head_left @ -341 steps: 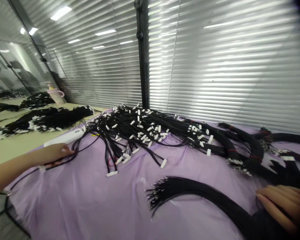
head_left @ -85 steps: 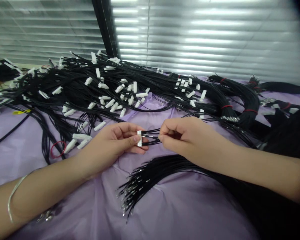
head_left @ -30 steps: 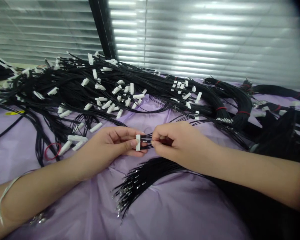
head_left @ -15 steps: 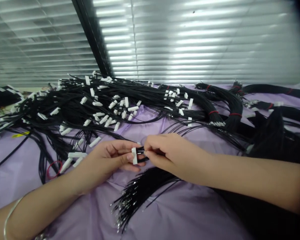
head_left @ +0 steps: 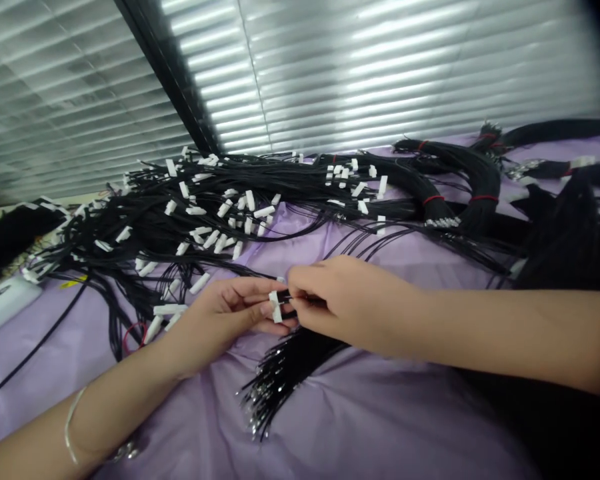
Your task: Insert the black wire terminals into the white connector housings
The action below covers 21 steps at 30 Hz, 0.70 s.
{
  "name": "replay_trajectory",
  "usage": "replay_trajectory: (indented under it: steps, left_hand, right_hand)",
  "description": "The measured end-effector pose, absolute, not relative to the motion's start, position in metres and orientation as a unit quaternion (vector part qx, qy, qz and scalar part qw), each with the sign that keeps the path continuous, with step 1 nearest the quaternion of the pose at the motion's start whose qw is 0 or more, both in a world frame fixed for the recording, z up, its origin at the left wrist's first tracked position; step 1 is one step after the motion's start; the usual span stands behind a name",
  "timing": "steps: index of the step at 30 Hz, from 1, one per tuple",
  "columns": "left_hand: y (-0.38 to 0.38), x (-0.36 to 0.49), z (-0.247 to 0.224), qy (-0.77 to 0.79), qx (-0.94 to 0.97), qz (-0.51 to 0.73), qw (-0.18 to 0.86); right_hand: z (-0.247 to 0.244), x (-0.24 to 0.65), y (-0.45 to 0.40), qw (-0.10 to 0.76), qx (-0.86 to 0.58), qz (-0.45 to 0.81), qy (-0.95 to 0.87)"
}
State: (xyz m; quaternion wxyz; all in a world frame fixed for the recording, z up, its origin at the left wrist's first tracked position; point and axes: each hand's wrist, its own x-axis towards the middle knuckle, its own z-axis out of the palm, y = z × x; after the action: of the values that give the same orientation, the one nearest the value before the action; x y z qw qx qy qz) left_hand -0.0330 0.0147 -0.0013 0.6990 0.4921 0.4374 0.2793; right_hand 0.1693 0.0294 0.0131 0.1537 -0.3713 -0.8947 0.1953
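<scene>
My left hand [head_left: 237, 308] pinches a small white connector housing [head_left: 276, 307] between thumb and fingers. Black wires run from the housing toward my right hand [head_left: 337, 293], whose thumb and forefinger are closed on a black wire [head_left: 291, 299] close to the housing. The wire's tip is too small to make out. Just below the hands lies a bundle of loose black wires [head_left: 280, 380] with shiny metal terminals at the ends, pointing toward the lower left.
A big heap of black wires with white connectors [head_left: 220, 207] stretches along the back. Bundles tied with red bands [head_left: 433, 198] lie at the right. Purple sheeting [head_left: 380, 420] covers the table. A white object [head_left: 10, 303] sits at the left edge, blinds [head_left: 390, 60] behind.
The camera view has tilted and shifted. My right fingers are now closer to the connector housing; the bright wire end seen earlier in the gap is less visible. Both hands keep their grips.
</scene>
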Motion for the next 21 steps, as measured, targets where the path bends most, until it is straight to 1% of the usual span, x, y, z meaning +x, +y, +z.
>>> replay_trajectory:
  steps: [5,8,10,14,19,21]
  left_hand:
    - [0.014,-0.032,0.000,0.440,0.471,0.297,0.704]
    - [0.014,-0.031,0.000,0.443,0.470,0.300,0.702]
    - [0.015,-0.031,0.000,0.440,0.475,0.298,0.701]
    - [0.015,-0.033,-0.002,0.433,0.477,0.302,0.702]
    - [0.016,-0.035,-0.005,0.398,0.459,0.335,0.720]
    - [0.016,-0.034,-0.006,0.379,0.459,0.344,0.726]
  right_hand:
    - [0.017,0.170,0.030,0.163,-0.392,0.226,-0.877]
    - [0.016,0.169,0.030,0.144,-0.396,0.238,-0.875]
    - [0.013,0.169,0.030,0.143,-0.392,0.221,-0.881]
    - [0.007,0.170,0.031,0.172,-0.350,0.191,-0.901]
    - [0.010,0.171,0.032,0.186,-0.354,0.269,-0.876]
    - [0.011,0.172,0.032,0.192,-0.360,0.282,-0.868]
